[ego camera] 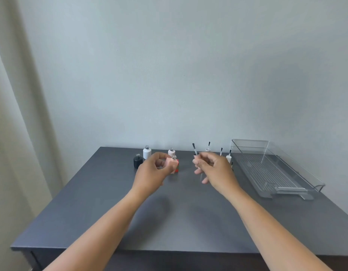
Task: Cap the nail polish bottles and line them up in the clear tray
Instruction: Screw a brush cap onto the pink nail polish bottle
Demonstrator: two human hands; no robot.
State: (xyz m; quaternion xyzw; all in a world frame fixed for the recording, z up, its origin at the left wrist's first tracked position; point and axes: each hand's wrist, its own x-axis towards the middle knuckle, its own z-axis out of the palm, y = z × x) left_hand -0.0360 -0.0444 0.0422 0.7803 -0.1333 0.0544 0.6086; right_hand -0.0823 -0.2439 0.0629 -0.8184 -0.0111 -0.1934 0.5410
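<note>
My left hand (153, 171) holds an uncapped peach nail polish bottle (171, 164) above the table, tilted a little. My right hand (212, 169) grips a brush cap (194, 151), brush pointing up, a short way right of the bottle. A red bottle (177, 169) sits partly hidden behind the peach one. Open black (137, 160), white (147, 152) and pale pink (171, 152) bottles stand at the back left. Several brush caps (208, 146) stand upside down behind my right hand. The clear tray (294, 184) lies at the right.
The grey table (169, 212) stands against a plain wall; its front edge is close to me. A curtain (16, 114) hangs at the left. The tray's near end has a low lip with a handle.
</note>
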